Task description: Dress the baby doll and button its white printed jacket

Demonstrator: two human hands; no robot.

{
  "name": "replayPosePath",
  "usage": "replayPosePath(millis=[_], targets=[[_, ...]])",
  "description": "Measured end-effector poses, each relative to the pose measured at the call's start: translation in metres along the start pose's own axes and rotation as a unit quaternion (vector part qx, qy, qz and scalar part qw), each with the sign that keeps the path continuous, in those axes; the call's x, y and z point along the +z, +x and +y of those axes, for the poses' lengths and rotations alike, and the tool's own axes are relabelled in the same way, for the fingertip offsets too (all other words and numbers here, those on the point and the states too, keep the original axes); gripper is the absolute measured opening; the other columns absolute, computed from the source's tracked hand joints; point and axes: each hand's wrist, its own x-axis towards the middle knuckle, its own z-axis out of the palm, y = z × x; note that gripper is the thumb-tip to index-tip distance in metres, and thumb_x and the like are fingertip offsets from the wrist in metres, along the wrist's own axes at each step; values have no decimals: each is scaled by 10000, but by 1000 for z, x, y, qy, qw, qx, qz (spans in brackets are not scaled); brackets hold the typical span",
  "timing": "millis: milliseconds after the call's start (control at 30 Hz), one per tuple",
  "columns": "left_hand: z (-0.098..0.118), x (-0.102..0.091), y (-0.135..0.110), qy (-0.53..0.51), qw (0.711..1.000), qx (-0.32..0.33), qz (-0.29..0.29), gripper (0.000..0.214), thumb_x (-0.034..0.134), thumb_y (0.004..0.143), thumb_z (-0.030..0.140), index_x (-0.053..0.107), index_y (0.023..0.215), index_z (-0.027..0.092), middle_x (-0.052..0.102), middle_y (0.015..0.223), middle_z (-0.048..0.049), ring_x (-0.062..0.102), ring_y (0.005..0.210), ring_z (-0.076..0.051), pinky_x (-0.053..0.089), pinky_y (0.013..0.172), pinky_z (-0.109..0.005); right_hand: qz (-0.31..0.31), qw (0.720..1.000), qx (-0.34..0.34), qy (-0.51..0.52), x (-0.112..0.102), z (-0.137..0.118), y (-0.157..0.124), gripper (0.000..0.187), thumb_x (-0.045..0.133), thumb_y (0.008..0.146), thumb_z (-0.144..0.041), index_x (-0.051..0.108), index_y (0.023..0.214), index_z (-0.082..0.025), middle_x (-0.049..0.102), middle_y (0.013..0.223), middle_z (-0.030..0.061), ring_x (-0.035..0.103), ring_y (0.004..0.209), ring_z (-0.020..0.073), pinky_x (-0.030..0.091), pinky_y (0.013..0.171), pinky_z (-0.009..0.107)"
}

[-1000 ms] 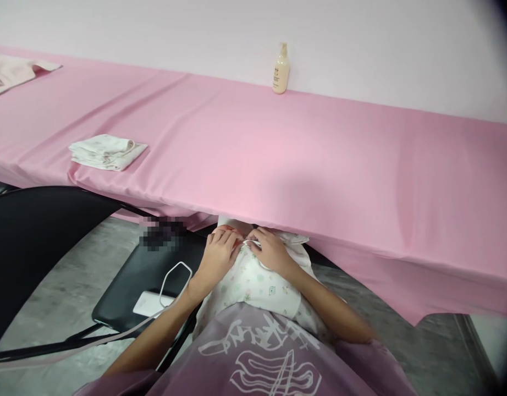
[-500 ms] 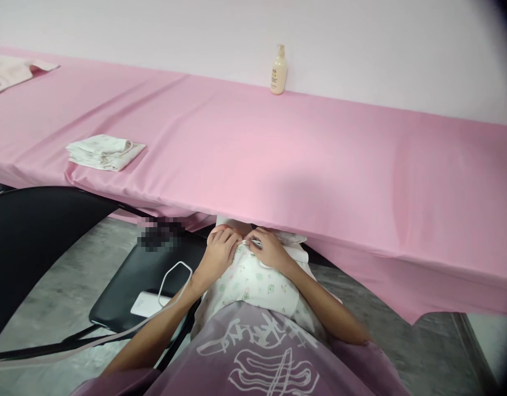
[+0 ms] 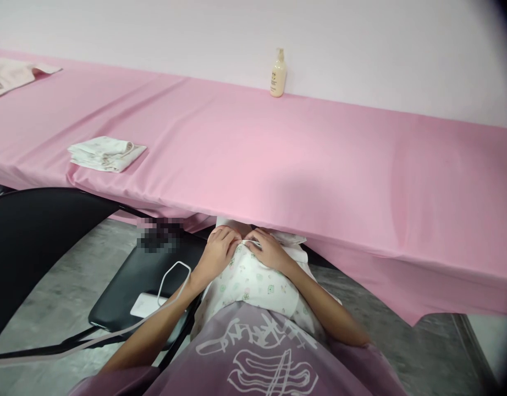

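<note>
A white cloth [image 3: 253, 283] with a small green and pink print lies over my lap, just below the table's front edge. My left hand [image 3: 224, 248] is closed at the cloth's upper edge, its fingers curled. Opposite it, my right hand [image 3: 266, 250] pinches the same edge with thumb and fingers. A thin white strip [image 3: 251, 241] of the cloth, or a cord, runs between the fingertips. The hands nearly meet, and the fingertips are partly hidden.
A pink-covered table [image 3: 340, 165] spans the view, holding a folded white cloth [image 3: 107, 154], a pump bottle [image 3: 278, 74] by the wall and a pale cloth [image 3: 14, 74]. On the left, a black chair [image 3: 125, 291] holds a white power bank [image 3: 148, 305] with a looped cable [image 3: 187, 280].
Both hands stay in place on the cloth, with only slight finger movement. The view has shifted very slightly.
</note>
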Motion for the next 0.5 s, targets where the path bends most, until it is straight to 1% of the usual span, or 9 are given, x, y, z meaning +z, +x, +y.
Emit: replayPosePath(millis=[67, 133, 333, 500], targets=[[0, 3, -1, 15, 1000, -8, -11, 138, 579, 1180, 225, 707, 1131, 226, 785, 1158, -79, 686, 1188, -303, 502, 1162, -533, 2, 1000, 5, -1, 1, 1, 0, 36, 680, 1141, -213, 698, 1129, -241, 779, 1208, 59, 725, 1182, 241, 521, 1100, 382], [-1, 5, -2, 22, 999, -13, -21, 152, 570, 1180, 232, 716, 1140, 235, 794, 1176, -80, 681, 1220, -309, 484, 1186, -542, 2, 1000, 4, -5, 1, 2, 1, 64, 687, 1123, -178, 702, 1110, -239, 778, 1197, 58, 726, 1169, 239, 526, 1093, 379], [-4, 8, -5, 34, 999, -27, -31, 156, 565, 1181, 243, 717, 1146, 247, 782, 1207, -85, 665, 1253, -317, 484, 1171, -523, -2, 1000, -10, 0, -2, 0, 2, 95, 674, 1121, -156, 732, 1103, -229, 767, 1182, 61, 734, 1129, 228, 537, 1063, 367], [-4, 10, -4, 40, 998, -29, -35, 136, 578, 1177, 236, 710, 1148, 246, 786, 1204, -79, 663, 1246, -317, 483, 1155, -516, -9, 1000, 8, 2, -4, 3, 3, 97, 697, 1108, -164, 760, 1069, -226, 791, 1147, 60, 748, 1091, 224, 553, 1029, 360]])
